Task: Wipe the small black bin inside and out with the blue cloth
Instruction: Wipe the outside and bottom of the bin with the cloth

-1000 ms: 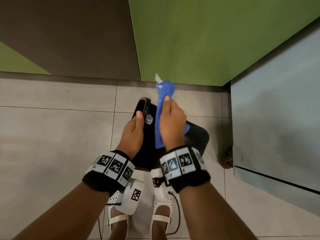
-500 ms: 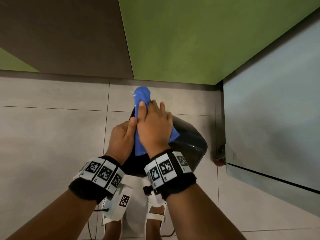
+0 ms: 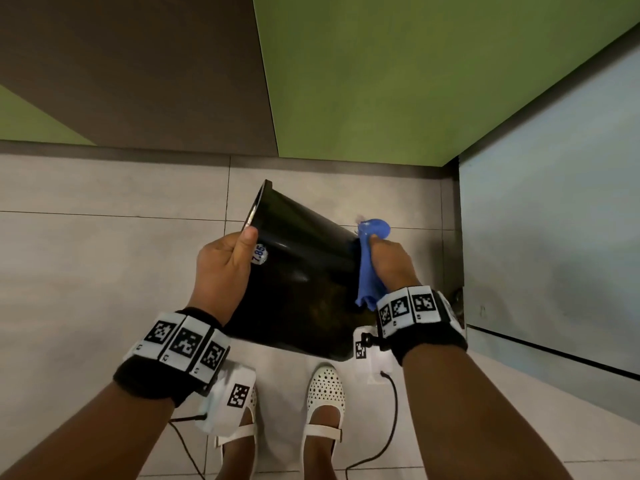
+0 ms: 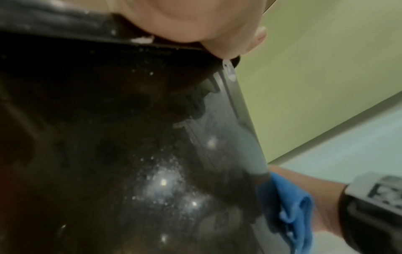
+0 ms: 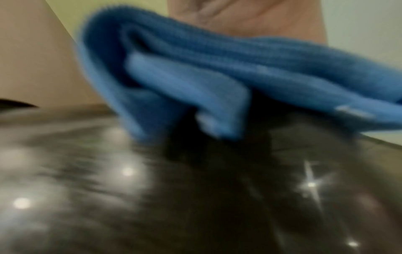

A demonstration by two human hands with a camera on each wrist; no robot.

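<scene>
The small black bin (image 3: 304, 271) is held off the floor, tipped on its side with its rim toward the left. My left hand (image 3: 225, 265) grips the rim, thumb beside a white price sticker (image 3: 259, 254). My right hand (image 3: 388, 261) holds the bunched blue cloth (image 3: 369, 271) against the bin's right end. In the left wrist view the glossy, dusty bin wall (image 4: 130, 154) fills the frame, with the cloth (image 4: 289, 206) at its lower right. The right wrist view shows the folded cloth (image 5: 217, 72) lying on the shiny black surface (image 5: 174, 197).
I stand on grey floor tiles (image 3: 86, 271) in white shoes (image 3: 325, 389). A green and brown wall (image 3: 346, 81) is just ahead. A pale blue panel (image 3: 554, 220) closes off the right side. Cables (image 3: 388, 431) hang from the wrist cameras.
The bin has turned so its side wall faces up. My right hand slid the cloth from the bin's left top across to its right end. The left hand keeps hold of the rim.
</scene>
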